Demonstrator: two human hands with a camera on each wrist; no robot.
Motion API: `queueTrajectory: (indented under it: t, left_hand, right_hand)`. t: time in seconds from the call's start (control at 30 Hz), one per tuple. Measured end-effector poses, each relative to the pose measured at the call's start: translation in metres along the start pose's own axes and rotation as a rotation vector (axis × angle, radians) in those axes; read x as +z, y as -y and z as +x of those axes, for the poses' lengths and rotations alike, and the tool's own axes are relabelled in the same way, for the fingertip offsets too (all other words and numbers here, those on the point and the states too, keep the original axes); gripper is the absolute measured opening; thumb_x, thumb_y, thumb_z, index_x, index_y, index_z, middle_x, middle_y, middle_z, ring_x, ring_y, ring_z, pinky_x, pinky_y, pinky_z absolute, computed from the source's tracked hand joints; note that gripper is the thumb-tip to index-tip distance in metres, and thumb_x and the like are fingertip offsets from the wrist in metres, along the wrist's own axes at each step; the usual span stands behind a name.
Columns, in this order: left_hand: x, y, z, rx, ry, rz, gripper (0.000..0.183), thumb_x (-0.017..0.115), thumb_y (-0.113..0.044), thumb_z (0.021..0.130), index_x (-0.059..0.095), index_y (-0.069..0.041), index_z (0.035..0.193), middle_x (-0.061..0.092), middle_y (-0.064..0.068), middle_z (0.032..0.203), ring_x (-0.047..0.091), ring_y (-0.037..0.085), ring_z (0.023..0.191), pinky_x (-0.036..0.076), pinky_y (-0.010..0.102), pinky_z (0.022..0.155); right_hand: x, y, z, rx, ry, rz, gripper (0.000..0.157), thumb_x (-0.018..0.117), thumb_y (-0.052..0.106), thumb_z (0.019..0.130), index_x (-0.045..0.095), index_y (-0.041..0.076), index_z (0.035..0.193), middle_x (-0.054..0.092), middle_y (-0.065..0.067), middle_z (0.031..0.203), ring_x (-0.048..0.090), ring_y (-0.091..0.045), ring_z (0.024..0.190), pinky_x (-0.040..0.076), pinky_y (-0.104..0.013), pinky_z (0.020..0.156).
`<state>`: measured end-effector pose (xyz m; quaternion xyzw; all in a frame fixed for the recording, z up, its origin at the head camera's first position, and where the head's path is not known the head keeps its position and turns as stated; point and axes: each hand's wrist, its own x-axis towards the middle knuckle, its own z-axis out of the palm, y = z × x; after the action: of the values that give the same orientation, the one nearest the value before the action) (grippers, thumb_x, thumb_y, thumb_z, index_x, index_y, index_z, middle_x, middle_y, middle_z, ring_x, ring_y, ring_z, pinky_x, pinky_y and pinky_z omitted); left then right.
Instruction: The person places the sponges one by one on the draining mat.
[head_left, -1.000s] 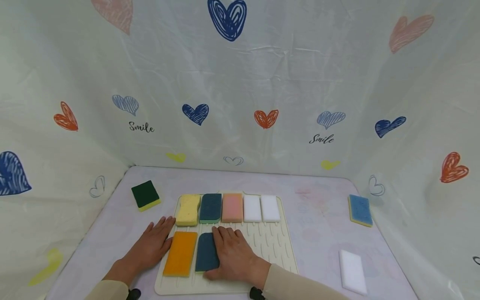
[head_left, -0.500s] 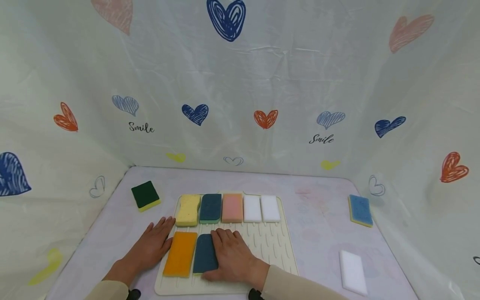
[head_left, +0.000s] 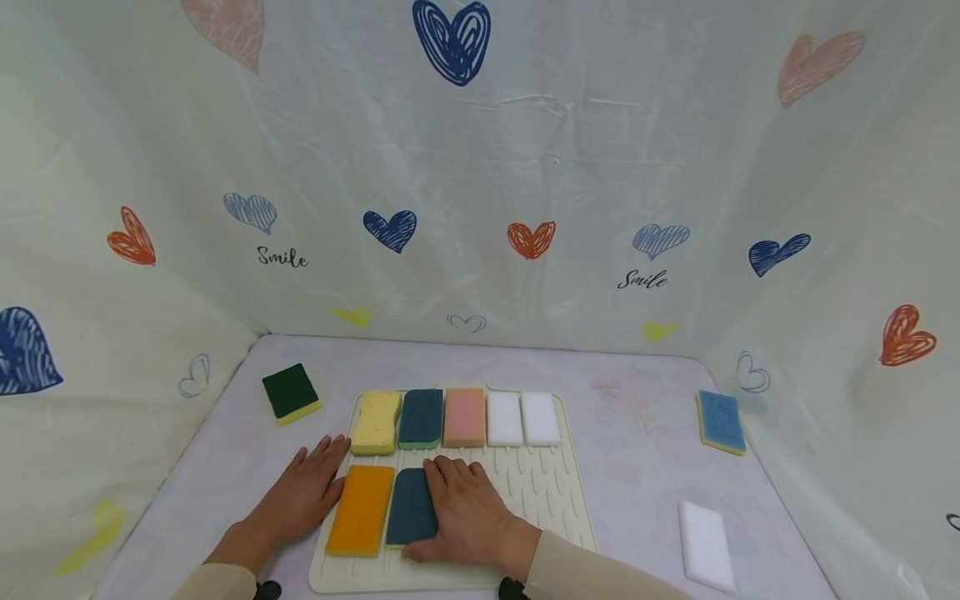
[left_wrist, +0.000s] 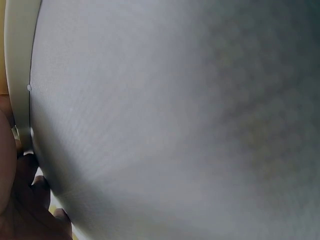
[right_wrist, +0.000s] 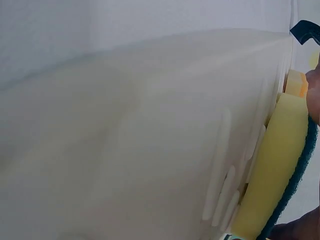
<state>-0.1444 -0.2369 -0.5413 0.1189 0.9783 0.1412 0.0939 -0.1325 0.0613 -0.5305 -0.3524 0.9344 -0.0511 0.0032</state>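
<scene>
My right hand [head_left: 472, 512] grips a dark blue and yellow scrub sponge [head_left: 411, 508] across its two ends, covering its right part. In the right wrist view that sponge's yellow side [right_wrist: 272, 165] stands between thumb and fingers, low over the ribbed cream mat [head_left: 525, 500]. Just left of it lies an orange sponge [head_left: 360, 510]. My left hand [head_left: 300, 487] rests flat at the mat's left edge, thumb beside the orange sponge. Behind them runs a row: a yellow wavy sponge [head_left: 377, 422], another dark blue sponge [head_left: 421, 417], a pink sponge [head_left: 465, 417] and two white sponges [head_left: 504, 418].
A dark green and yellow sponge [head_left: 291, 392] lies at the table's back left. On the right are a blue and yellow sponge [head_left: 722, 421] and a white sponge [head_left: 707, 546]. A curtain printed with hearts [head_left: 570, 167] encloses the table [head_left: 622, 467].
The dark blue sponge in my right hand has slid slightly left, nearer the orange sponge, and the hand shifted a little with it. My left hand stays put.
</scene>
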Motion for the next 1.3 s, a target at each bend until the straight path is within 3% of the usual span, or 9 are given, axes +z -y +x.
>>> queueTrajectory:
  t: [0.17, 0.33, 0.53, 0.7, 1.0, 1.3]
  left_hand:
    - [-0.002, -0.001, -0.001, 0.001, 0.001, -0.001, 0.072, 0.063, -0.035, 0.106, 0.035, -0.002, 0.164, 0.04, 0.02, 0.167, 0.033, 0.045, 0.156, 0.019, 0.071, 0.125]
    - [-0.002, -0.001, -0.001, 0.0, 0.002, -0.007, 0.072, 0.062, -0.035, 0.106, 0.035, -0.002, 0.164, 0.04, 0.02, 0.167, 0.033, 0.046, 0.156, 0.019, 0.071, 0.125]
    - [0.001, 0.001, -0.001, -0.013, 0.01, -0.017, 0.072, 0.062, -0.034, 0.106, 0.033, -0.003, 0.164, 0.038, 0.019, 0.168, 0.031, 0.045, 0.157, 0.017, 0.071, 0.126]
    - [0.001, 0.001, -0.001, -0.007, 0.005, -0.008, 0.072, 0.062, -0.035, 0.106, 0.033, -0.003, 0.164, 0.038, 0.019, 0.168, 0.031, 0.045, 0.157, 0.018, 0.071, 0.126]
    - [0.0, -0.001, -0.001, -0.006, 0.005, -0.001, 0.072, 0.061, -0.036, 0.107, 0.033, -0.003, 0.164, 0.039, 0.019, 0.168, 0.032, 0.045, 0.156, 0.019, 0.071, 0.125]
    - [0.0, -0.001, -0.001, -0.014, 0.009, -0.005, 0.072, 0.061, -0.037, 0.107, 0.033, -0.004, 0.165, 0.038, 0.018, 0.168, 0.031, 0.045, 0.157, 0.018, 0.07, 0.126]
  right_hand:
    - [-0.003, -0.003, -0.002, 0.003, -0.014, -0.005, 0.113, 0.045, 0.095, 0.084, 0.043, 0.01, 0.158, 0.052, -0.008, 0.152, 0.057, -0.022, 0.128, 0.05, -0.041, 0.1]
    - [-0.011, -0.014, -0.007, -0.028, -0.099, -0.012, 0.1, 0.045, 0.087, 0.092, 0.046, 0.009, 0.155, 0.054, -0.008, 0.149, 0.058, -0.022, 0.128, 0.051, -0.041, 0.098]
    - [-0.025, -0.039, -0.01, -0.04, -0.234, -0.01, 0.085, 0.057, 0.075, 0.095, 0.052, 0.009, 0.148, 0.059, -0.007, 0.141, 0.061, -0.022, 0.12, 0.051, -0.039, 0.092]
    - [-0.038, -0.064, -0.015, -0.034, -0.302, -0.09, 0.082, 0.065, 0.071, 0.094, 0.055, 0.008, 0.145, 0.062, -0.01, 0.138, 0.064, -0.026, 0.117, 0.054, -0.043, 0.091]
    - [-0.056, -0.129, -0.036, 0.055, -0.303, -0.217, 0.083, 0.072, 0.063, 0.093, 0.055, 0.001, 0.146, 0.062, -0.017, 0.137, 0.063, -0.034, 0.122, 0.055, -0.052, 0.095]
    - [-0.08, -0.212, -0.076, 0.138, -0.276, -0.341, 0.088, 0.083, 0.052, 0.087, 0.053, -0.007, 0.145, 0.061, -0.023, 0.139, 0.059, -0.04, 0.128, 0.051, -0.059, 0.104]
